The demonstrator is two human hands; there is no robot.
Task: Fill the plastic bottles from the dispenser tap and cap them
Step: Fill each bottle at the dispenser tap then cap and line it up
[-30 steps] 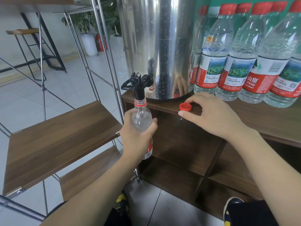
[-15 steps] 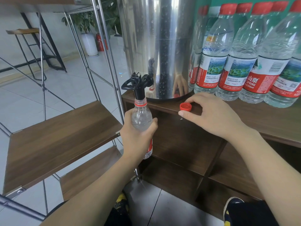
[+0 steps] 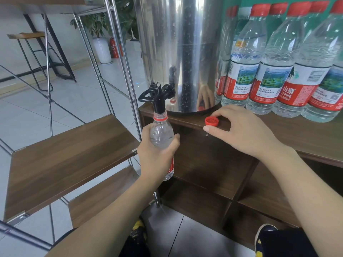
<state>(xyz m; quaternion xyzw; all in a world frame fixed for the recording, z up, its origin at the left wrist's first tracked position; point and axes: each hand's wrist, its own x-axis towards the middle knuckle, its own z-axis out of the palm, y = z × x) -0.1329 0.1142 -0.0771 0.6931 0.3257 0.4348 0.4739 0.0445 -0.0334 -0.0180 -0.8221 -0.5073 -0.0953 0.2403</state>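
Nothing had visibly shifted over the last second: the left hand (image 3: 157, 154) still gripped the plastic bottle (image 3: 161, 135) around its middle, its mouth held up under the black tap (image 3: 157, 96) of the steel dispenser (image 3: 182, 52). The right hand (image 3: 239, 131) rested on the bench (image 3: 306, 134), thumb and fingers loosely curled about the red cap (image 3: 211, 121), which lay open side up near the bench's left edge. By my judgement filling was under way and capping waited. Capped bottles (image 3: 269, 71) stood at the far right.
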